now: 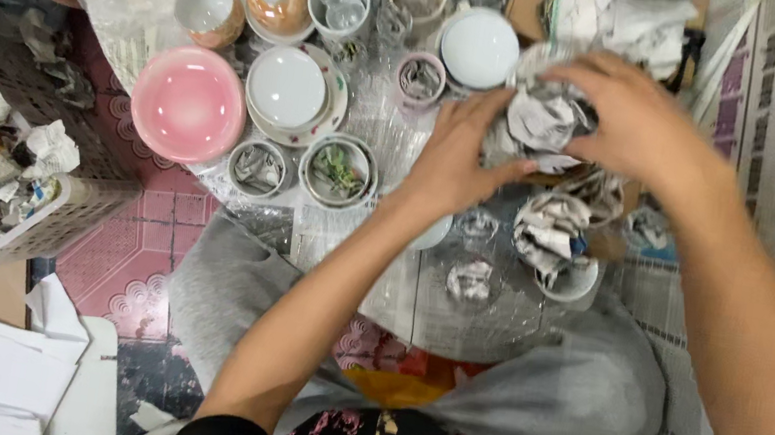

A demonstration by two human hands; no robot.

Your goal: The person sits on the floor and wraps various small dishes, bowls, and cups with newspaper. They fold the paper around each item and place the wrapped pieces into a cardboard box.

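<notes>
Both the left hand (457, 157) and right hand (639, 117) close around a crumpled newspaper bundle (540, 123), apparently mid-wrapping a dish; tucking loose ends tight seems next.

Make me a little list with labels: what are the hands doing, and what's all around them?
left hand: pressing on a crumpled newspaper bundle
right hand: cupped over the same bundle
below the bundle: a paper-stuffed cup
dishes: a pink bowl, a white bowl on a plate, a white lid
left side: a white basket of crumpled paper
surface: a round tray under clear plastic
</notes>
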